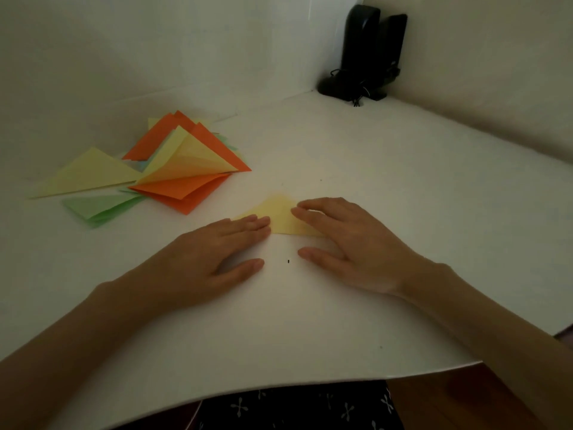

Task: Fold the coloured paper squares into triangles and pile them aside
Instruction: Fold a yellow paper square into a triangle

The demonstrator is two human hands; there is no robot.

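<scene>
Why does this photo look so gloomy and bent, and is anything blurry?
In the head view the light is dim and even, without glare; the wide lens bows the near edge of the table; the left hand and right hand cast only faint shadows; the yellow paper looks slightly soft; the black speakers lose detail in the corner.

Left hand (217, 249), right hand (347, 240) flat on yellow triangle (283, 217); folded pile (173, 169) left.
</scene>
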